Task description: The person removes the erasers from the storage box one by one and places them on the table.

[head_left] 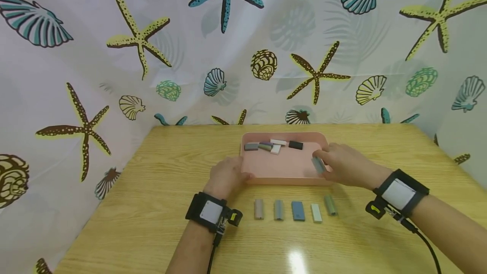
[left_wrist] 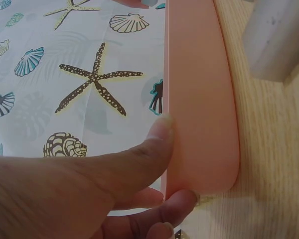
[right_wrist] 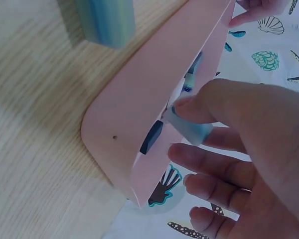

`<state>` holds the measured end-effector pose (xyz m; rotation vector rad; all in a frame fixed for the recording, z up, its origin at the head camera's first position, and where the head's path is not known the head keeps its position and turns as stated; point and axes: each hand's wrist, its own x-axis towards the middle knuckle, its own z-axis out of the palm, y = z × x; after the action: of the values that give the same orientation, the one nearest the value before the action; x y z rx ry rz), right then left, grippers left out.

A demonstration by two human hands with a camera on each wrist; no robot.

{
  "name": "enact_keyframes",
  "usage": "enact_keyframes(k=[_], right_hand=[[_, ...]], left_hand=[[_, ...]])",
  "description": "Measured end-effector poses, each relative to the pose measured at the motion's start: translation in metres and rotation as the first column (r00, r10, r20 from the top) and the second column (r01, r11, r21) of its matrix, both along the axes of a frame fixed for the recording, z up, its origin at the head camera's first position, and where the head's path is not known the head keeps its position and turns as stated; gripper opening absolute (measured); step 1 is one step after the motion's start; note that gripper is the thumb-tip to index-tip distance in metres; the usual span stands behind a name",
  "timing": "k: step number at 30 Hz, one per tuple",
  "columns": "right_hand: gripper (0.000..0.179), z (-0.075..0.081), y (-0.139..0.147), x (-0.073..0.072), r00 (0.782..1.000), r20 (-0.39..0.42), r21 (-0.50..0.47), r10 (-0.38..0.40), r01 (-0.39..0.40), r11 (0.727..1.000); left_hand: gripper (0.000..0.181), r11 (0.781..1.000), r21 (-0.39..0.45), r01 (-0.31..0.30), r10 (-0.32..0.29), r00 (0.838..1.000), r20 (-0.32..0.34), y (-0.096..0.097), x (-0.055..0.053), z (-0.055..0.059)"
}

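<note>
In the head view, a shallow pink tray (head_left: 285, 181) sits on the table. My left hand (head_left: 226, 174) grips its near left corner; in the left wrist view the thumb lies at the rim of the tray (left_wrist: 202, 99), with fingers curled at the corner. My right hand (head_left: 344, 162) pinches a small blue-grey block (head_left: 318, 165) over the tray's right end. Seen from the right wrist, thumb and index finger hold this block (right_wrist: 192, 130) while the other fingers are loosely bent. Inside the tray lie a grey block (head_left: 251, 146), a black block (head_left: 295, 145) and several more.
In front of the tray, a row of small blocks stands on the wooden table (head_left: 171, 206): a beige one (head_left: 258, 209), a ridged grey-blue one (head_left: 279, 210), a blue one (head_left: 298, 211), a pale one (head_left: 316, 213) and a green one (head_left: 330, 205). A patterned cloth (head_left: 236, 109) hangs behind.
</note>
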<state>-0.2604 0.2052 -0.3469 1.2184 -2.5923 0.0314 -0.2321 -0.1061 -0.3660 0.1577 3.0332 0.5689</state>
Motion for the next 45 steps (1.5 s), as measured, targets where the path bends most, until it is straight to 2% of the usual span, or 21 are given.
enact_keyframes(k=[5,11,17,23,28,34,39,41,45], right_hand=[[0.041,0.003,0.005,0.013,1.0,0.008,0.011,-0.008,0.008,1.0],[0.039,0.011,0.014,0.022,1.0,-0.006,-0.004,-0.029,0.029,1.0],[0.034,0.012,0.02,0.033,1.0,-0.015,-0.004,-0.003,0.003,1.0],[0.032,0.01,0.025,0.044,0.999,0.035,0.017,-0.009,0.009,1.0],[0.033,0.009,0.029,0.051,0.992,0.114,0.05,-0.047,0.041,0.998],[0.033,0.007,0.033,0.058,0.965,0.243,0.096,-0.098,0.077,0.992],[0.028,0.001,0.035,0.059,0.917,0.358,0.16,-0.177,0.127,0.979],[0.027,-0.002,0.035,0.059,0.896,0.392,0.186,-0.21,0.147,0.972],[0.03,-0.008,0.036,0.059,0.867,0.431,0.22,-0.25,0.168,0.961]], left_hand=[[0.043,1.0,-0.009,0.007,-0.007,1.0,-0.01,0.001,0.0,0.0],[0.044,1.0,-0.024,0.016,-0.016,1.0,-0.009,0.001,0.0,0.002],[0.045,0.999,-0.029,0.015,-0.016,1.0,-0.003,0.001,0.0,0.003],[0.045,1.0,-0.017,0.004,-0.004,1.0,0.006,0.0,0.001,0.002],[0.042,1.0,-0.008,0.002,-0.002,1.0,0.002,0.0,0.001,0.001],[0.042,1.0,-0.008,0.0,0.0,1.0,-0.003,0.0,0.001,0.0],[0.041,1.0,-0.01,0.003,-0.003,1.0,-0.013,0.0,0.002,0.0],[0.041,1.0,-0.008,0.002,-0.002,1.0,-0.016,0.0,0.002,0.0],[0.041,1.0,-0.007,0.005,-0.005,1.0,-0.018,0.001,0.001,0.0]])
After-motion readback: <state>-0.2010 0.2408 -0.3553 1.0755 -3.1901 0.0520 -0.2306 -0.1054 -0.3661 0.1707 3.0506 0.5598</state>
